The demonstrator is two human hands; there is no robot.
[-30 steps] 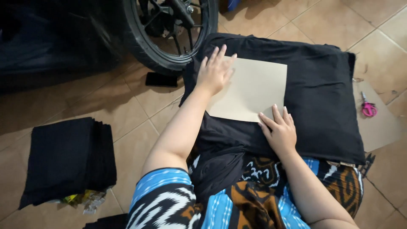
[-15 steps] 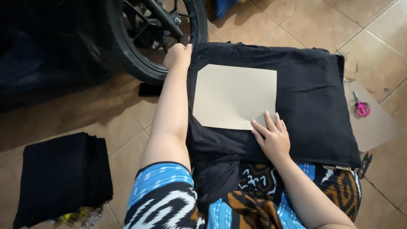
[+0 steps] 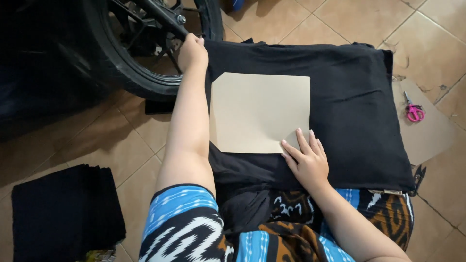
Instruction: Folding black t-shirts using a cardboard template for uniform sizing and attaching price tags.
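Garment: black cloth (image 3: 349,111) lay spread flat on the tiled floor (image 3: 310,19) before my knees, its near edge against my lap.
Board: tan card (image 3: 259,112), one far corner clipped, rested on top of the cloth, left of its middle; it looked placed as a guide to fold the cloth around.
Right hand: my right hand (image 3: 307,162) lay open, fingers spread flat, on the card's near right corner and the cloth beside it, as I judged to keep the card from sliding.
Left hand: my left hand (image 3: 192,52) reached to the cloth's far left corner, curled closed on the edge of the black cloth there, pinching it up, just beside the wheel.
Wheel: black motorbike tyre (image 3: 121,73) stood close at the far left, nearly touching the cloth.
Stack: pile of folded black cloths (image 3: 65,213) sat on the floor at my left, well apart from the work.
Scissors: pink-handled pair (image 3: 413,110) lay on a brown cardboard sheet (image 3: 432,136) at the right.
Containers: none showed.
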